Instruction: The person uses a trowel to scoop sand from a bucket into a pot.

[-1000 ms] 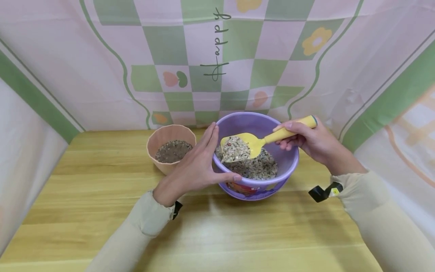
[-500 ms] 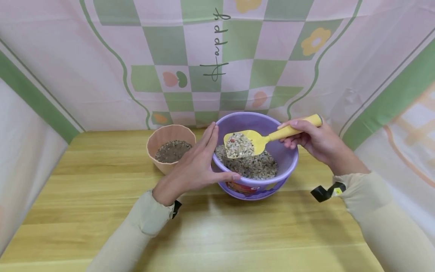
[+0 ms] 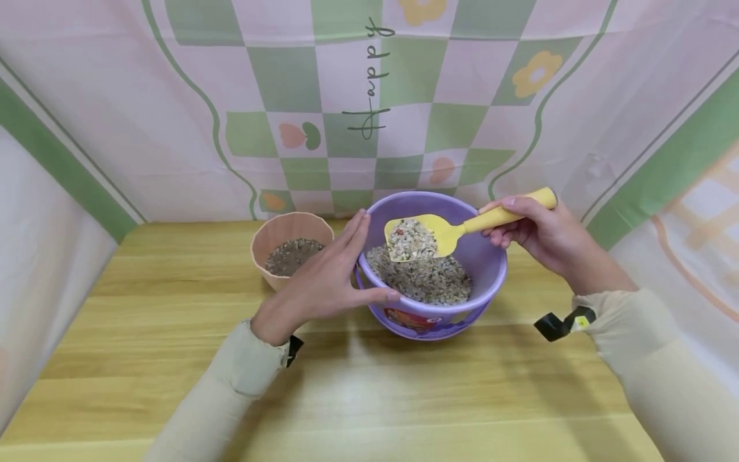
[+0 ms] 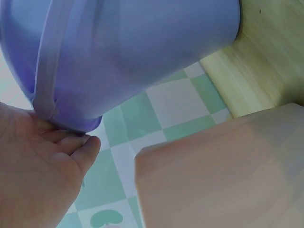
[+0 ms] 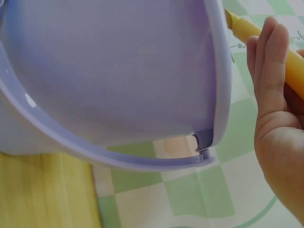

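A purple bucket [image 3: 434, 200] stands on the table, part filled with coarse gravel [image 3: 430, 282]. My right hand [image 3: 539, 237] grips the yellow handle of a small toy shovel [image 3: 447, 239]. Its blade is above the bucket's opening and carries a heap of pale gravel [image 3: 412, 240]. With straight, spread fingers, my left hand [image 3: 323, 276] rests against the left side of the bucket's rim, thumb toward the front. In the left wrist view, the fingertips [image 4: 88, 151] touch the rim. A peach pot [image 3: 267, 239] with brown, grainy material stands left of the bucket, partly behind my left hand.
The wooden table [image 3: 144, 359] reaches back to a checked cloth [image 3: 346, 147], which hangs close behind the bucket and pot. The bucket's purple carrying handle [image 5: 118, 159] hangs down around its front. Cloth also hangs along both sides of the table.
My right hand has drawn the loaded shovel slightly right and up over the bucket. The left hand has shifted slightly left along the rim. The bucket and pot stay put.
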`<state>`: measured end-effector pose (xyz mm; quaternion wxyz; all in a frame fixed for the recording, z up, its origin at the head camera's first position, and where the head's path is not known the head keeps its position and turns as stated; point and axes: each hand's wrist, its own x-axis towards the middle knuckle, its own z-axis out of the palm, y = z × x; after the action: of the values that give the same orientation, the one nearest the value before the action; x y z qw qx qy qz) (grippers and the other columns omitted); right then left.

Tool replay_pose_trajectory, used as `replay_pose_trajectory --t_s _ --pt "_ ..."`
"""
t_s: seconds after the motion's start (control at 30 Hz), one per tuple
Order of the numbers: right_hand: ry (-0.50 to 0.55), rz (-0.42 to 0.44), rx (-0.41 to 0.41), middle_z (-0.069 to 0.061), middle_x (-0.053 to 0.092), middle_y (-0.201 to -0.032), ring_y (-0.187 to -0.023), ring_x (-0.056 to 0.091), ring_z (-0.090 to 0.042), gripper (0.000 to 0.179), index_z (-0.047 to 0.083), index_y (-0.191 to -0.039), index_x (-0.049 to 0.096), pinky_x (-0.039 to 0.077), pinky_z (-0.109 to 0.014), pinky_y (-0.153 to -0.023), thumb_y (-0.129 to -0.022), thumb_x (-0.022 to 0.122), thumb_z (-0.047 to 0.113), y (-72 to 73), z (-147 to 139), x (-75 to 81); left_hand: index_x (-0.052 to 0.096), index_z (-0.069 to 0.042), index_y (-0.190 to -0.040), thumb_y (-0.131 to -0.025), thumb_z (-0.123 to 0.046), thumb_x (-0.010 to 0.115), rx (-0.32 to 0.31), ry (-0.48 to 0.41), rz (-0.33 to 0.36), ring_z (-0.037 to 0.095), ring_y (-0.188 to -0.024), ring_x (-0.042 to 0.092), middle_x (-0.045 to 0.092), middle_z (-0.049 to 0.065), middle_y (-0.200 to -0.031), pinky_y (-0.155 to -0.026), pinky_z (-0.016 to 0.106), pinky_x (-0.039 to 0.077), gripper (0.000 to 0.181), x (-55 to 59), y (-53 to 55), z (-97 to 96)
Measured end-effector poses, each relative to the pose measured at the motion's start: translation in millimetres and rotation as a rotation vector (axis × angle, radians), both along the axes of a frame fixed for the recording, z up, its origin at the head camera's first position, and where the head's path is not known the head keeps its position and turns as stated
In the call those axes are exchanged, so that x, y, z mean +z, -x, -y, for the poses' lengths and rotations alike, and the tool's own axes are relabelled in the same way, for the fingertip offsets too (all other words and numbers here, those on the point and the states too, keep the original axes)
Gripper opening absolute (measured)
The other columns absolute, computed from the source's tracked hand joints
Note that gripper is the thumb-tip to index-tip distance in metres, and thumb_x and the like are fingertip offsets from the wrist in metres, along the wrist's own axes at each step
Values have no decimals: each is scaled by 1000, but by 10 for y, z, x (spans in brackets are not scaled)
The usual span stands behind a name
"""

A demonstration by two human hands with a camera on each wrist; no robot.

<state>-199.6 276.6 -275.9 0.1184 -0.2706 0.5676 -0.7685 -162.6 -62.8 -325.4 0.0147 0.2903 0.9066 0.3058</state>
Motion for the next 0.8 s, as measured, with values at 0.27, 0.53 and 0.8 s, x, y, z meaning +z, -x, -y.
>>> replay_pose_trajectory --t_s 0.27,0.53,0.8 --pt "-6 8 -13 -26 72 -85 -63 71 -23 36 -17 -103 69 58 -27 -57 -104 36 -4 23 30 68 -2 -19 -160 -79 -87 46 -1 37 11 24 -149 19 -13 -9 -164 -113 45 34 116 17 8 84" --pt "-3 10 17 -25 73 -87 -66 72 -23 36 -17 -105 69 58 -28 -59 -105 35 -3 55 89 136 3 -20 -160 -83 -84 44 33 42 11 22 -150 17 -8 -6 -165 -115 45 31 108 15 6 234" --pt "1 16 31 -26 72 -88 -67 72 -23 35 -19 -107 67 58 -28 -59 -105 36 -3 90 210 189 8 -13 -161 -86 -77 50 100 27 -32 24 -150 18 -2 2 -167 -115 45 31 107 -74 34 509"
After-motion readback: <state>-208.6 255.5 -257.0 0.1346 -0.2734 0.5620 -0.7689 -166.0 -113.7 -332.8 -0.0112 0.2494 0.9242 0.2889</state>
